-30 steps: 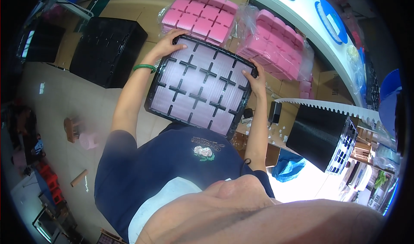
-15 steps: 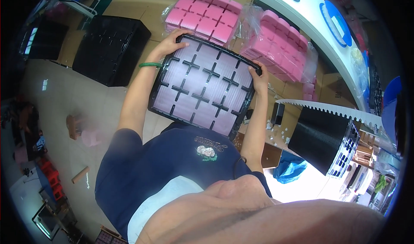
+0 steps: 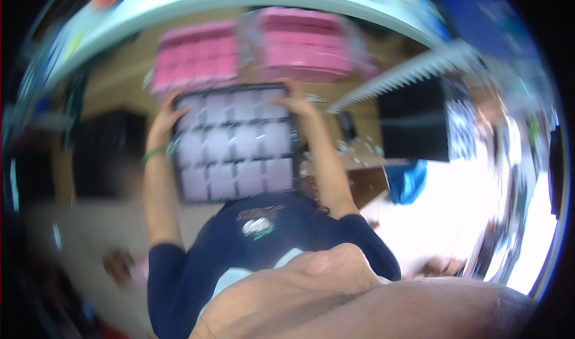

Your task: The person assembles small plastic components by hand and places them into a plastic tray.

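Note:
Held in front of my chest is a black tray with a grid of pale lilac pads in it, split by dark cross-shaped dividers. My left hand grips its far left corner, thumb over the top face and fingers round the outer edge. At the far right corner my right hand holds on the same way. The undersides of both hands' grip are hidden by the tray. Motion blur softens the whole view.
Beyond the tray lie two stacks of pink foam pads wrapped in clear plastic. A stack of black trays stands to the right, another to the left. A toothed white strip slants across the right. A blue bag sits below it.
The view has swung round, so the tray now appears level and further left instead of tilted. Both hands keep their grip on its far corners.

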Demonstrator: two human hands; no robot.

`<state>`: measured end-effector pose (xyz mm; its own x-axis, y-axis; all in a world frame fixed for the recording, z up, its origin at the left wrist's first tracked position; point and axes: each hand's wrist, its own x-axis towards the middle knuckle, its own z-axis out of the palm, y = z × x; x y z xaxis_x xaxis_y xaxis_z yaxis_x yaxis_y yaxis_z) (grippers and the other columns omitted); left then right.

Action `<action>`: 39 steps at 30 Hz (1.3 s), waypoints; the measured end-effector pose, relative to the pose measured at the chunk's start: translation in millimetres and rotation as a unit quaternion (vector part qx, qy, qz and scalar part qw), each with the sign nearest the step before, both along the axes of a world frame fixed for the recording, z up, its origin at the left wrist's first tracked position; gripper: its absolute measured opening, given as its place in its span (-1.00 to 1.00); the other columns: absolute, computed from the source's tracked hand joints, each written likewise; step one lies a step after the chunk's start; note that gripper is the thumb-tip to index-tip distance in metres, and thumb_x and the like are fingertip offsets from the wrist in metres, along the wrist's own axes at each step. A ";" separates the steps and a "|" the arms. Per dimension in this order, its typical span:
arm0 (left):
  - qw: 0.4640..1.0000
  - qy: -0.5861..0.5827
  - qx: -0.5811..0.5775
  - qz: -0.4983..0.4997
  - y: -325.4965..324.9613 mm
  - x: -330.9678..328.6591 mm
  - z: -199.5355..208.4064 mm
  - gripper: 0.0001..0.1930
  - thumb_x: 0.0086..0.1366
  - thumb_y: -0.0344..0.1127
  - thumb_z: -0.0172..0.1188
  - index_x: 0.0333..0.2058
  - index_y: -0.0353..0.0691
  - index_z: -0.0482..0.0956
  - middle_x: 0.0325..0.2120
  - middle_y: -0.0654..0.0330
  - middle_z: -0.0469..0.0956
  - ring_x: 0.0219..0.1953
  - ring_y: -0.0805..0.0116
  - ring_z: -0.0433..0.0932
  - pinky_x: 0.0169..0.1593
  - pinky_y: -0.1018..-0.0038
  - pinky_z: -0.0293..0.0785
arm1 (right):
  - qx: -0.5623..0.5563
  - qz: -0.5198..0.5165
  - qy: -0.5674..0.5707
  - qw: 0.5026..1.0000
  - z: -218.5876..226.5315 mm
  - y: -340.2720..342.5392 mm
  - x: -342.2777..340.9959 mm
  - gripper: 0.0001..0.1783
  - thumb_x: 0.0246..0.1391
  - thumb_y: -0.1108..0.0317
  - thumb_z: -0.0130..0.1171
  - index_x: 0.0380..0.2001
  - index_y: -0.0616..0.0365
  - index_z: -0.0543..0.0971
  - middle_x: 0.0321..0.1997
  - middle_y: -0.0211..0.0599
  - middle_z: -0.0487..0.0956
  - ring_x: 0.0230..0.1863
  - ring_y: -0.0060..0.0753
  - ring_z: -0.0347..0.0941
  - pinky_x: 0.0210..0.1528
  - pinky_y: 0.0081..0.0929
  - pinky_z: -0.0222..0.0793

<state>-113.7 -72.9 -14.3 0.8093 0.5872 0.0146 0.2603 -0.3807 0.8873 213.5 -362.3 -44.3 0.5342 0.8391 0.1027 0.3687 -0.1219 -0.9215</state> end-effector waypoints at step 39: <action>0.960 0.036 -0.276 0.038 -167.8 -171.7 2.1 -0.01 -0.01 -0.29 0.50 0.33 -0.33 0.08 0.13 -0.05 0.37 0.15 0.16 0.39 0.25 0.32 0.25 | -0.207 -0.044 0.098 0.972 12.1 -191.4 -173.2 0.49 -0.37 -0.22 0.51 0.40 0.34 -0.18 0.42 0.32 0.00 0.45 0.15 -0.04 0.45 -0.24 -0.09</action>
<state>-285.5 -240.7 -12.2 0.7511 0.5468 -0.3701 0.3370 0.1646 0.9270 40.3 -553.7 -32.1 0.5818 0.7365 -0.3450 0.1621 -0.5206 -0.8383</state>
